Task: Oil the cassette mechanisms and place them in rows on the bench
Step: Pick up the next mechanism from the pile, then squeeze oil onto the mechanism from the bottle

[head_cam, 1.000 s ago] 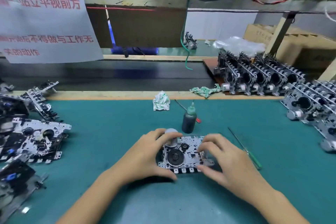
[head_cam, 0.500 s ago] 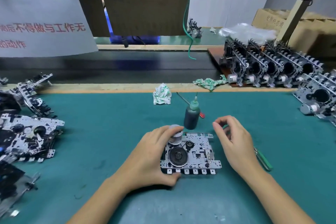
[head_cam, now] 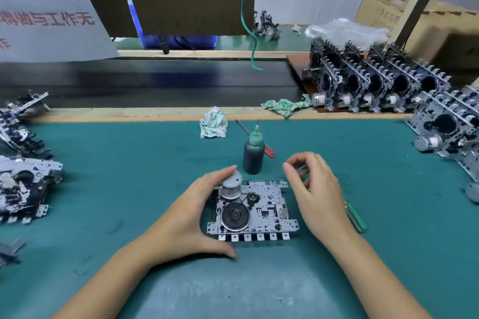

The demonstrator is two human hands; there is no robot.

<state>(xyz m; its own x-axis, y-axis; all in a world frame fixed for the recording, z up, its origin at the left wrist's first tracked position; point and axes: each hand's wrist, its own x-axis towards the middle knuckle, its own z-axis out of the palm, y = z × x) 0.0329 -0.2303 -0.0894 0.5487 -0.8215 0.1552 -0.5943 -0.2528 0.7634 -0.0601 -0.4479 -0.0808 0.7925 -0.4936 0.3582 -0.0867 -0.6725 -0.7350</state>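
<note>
A metal cassette mechanism (head_cam: 261, 204) with a black flywheel and a grey motor lies flat on the green bench mat (head_cam: 124, 163). My left hand (head_cam: 186, 215) grips its left edge, with the fingers against the motor and the thumb at the front corner. Just right of the mechanism hovers my right hand (head_cam: 318, 194), its fingers loosely curled and holding nothing. A dark oil bottle (head_cam: 253, 155) with a green needle cap stands upright just behind the mechanism. Finished mechanisms stand in rows at the back right (head_cam: 375, 83) and far right (head_cam: 451, 127).
A pile of mechanisms (head_cam: 23, 189) lies at the left edge. A green-handled screwdriver (head_cam: 356, 217) lies partly under my right hand, and a red-handled one (head_cam: 269, 151) behind the bottle. Two crumpled rags (head_cam: 213, 127) (head_cam: 285, 106) sit near the black conveyor belt (head_cam: 155, 83).
My right hand has lifted off the mechanism's right side and moved up and right, toward the bottle. My left hand keeps its grip.
</note>
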